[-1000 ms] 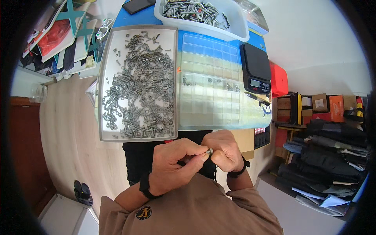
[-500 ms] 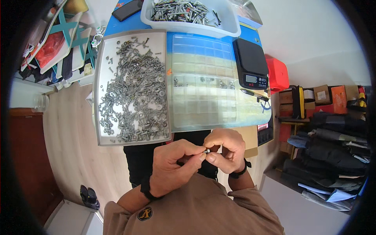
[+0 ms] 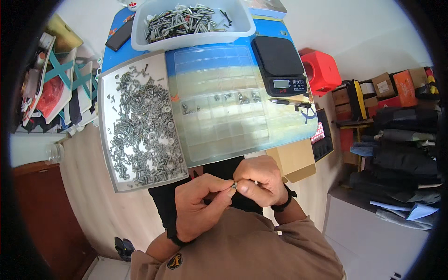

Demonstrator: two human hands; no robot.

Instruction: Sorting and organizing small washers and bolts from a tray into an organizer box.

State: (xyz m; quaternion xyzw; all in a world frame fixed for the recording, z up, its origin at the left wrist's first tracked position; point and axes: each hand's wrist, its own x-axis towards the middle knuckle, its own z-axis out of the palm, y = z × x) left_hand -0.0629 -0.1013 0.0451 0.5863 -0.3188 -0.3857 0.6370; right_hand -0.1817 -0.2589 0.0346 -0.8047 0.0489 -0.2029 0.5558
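Metal fastener (image 3: 234, 185): pinched between fingertips of left hand (image 3: 201, 200) and right hand (image 3: 261, 182), beyond the table's (image 3: 268, 29) near edge. Apparently little done: few compartments of the clear organizer (image 3: 226, 136) hold hardware (image 3: 243, 98); mixed screws (image 3: 140, 135) crowd the left-edge tray (image 3: 108, 122).

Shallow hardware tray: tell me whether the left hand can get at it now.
Probably yes: the open tray lies just beyond the left hand, with nothing visibly between, though that hand is pinching a small metal piece.

Left hand (image 3: 200, 203), right hand (image 3: 260, 181) close together, fingers (image 3: 217, 184) pinched, forearms (image 3: 161, 246) angled inward.
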